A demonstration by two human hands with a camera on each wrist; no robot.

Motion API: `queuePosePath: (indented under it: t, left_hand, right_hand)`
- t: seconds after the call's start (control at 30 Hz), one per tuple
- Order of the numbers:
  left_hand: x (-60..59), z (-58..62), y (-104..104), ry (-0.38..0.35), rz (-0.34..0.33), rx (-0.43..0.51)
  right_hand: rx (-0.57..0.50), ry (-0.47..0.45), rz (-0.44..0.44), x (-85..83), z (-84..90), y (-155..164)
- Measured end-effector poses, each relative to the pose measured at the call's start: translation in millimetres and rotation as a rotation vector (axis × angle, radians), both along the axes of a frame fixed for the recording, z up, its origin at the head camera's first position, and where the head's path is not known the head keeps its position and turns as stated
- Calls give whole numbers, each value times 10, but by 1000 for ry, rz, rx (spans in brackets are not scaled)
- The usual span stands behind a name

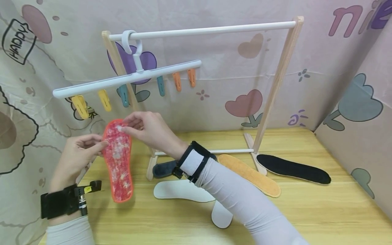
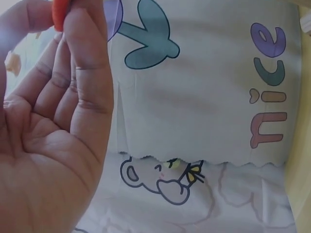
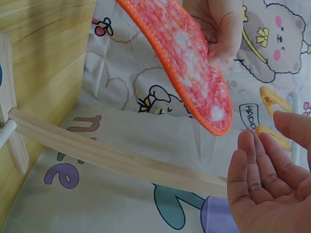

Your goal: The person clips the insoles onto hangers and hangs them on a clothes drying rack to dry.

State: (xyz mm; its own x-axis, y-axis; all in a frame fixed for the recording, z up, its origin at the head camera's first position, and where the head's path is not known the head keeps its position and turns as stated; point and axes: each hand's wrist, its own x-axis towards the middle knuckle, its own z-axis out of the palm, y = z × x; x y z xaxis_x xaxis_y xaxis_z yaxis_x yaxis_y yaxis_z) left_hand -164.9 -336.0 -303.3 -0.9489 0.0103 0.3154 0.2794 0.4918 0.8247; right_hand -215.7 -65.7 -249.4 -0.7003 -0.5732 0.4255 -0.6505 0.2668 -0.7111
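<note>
A red-and-white fuzzy insole [image 1: 118, 160] with an orange edge hangs upright below the left end of the hanger. My left hand [image 1: 75, 153] pinches its side edge between thumb and fingers; in the left wrist view only a bit of orange edge [image 2: 60, 13] shows there. My right hand [image 1: 153, 131] is beside the insole's upper end, its fingers loosely bent. The right wrist view shows that right hand [image 3: 272, 174] apart from the insole [image 3: 194, 73], with nothing held. Above are two yellow clips [image 1: 80, 107] on a white hanger [image 1: 101, 83].
The hanger hooks over the white rod [image 1: 214, 30] of a wooden rack [image 1: 277, 85]; blue clips [image 1: 124, 95] and orange clips [image 1: 177, 81] hang along it. On the table lie a black insole [image 1: 294, 168], a yellow insole [image 1: 249, 173], white insoles [image 1: 182, 190] and a dark insole [image 1: 163, 169].
</note>
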Motion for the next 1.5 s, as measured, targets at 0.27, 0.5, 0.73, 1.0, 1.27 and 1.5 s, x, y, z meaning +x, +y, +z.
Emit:
queuePosePath:
  t: [0.27, 0.5, 0.73, 1.0, 1.27, 1.5]
  left_hand:
    - [29, 0, -88, 17, -20, -3]
    - [33, -6, -180, 2, -84, 95]
    - [64, 7, -222, 11, -70, 91]
    - [92, 19, -298, -2, -66, 94]
    - [110, 2, -364, 25, -105, 207]
    - [133, 4, -393, 44, -72, 187]
  right_hand:
    - [25, -23, -8, -33, 26, -99]
    - [58, -14, -9, -17, 98, -188]
    - [97, -31, -24, 6, 149, -286]
    - [110, -81, -33, 31, 169, -372]
    - [140, -84, -27, 35, 222, -478]
    - [208, -90, -10, 25, 302, -567]
